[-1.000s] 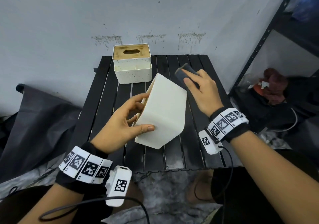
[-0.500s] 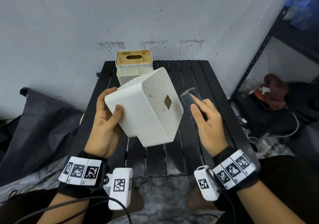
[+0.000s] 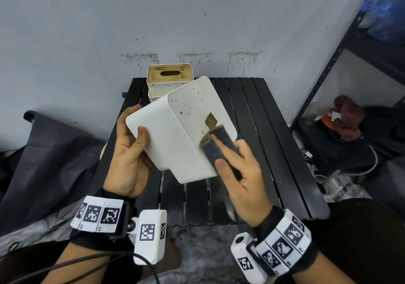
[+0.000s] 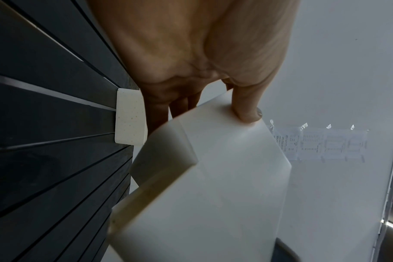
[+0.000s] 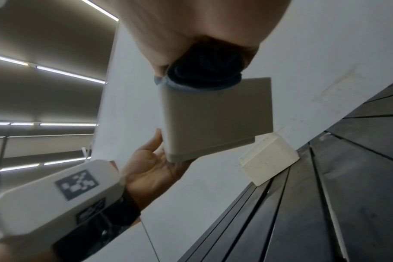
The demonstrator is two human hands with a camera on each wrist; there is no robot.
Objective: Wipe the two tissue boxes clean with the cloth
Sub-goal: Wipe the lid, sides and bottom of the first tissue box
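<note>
Above the table [image 3: 252, 130], the left hand [image 3: 129, 152] grips a tilted box [image 3: 175, 143], half hiding the far box [image 3: 168, 80], while the right hand [image 3: 241, 174] presses a cloth [image 3: 219, 143] on it.

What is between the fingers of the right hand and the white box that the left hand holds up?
The dark cloth lies between them: the right hand presses it onto the white box, as the head view shows.

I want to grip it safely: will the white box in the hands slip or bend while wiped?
The white box probably stays stiff: its walls look straight under the left hand. It seems light, being held aloft one-handed. Its smooth surface may slip as the cloth presses.
</note>
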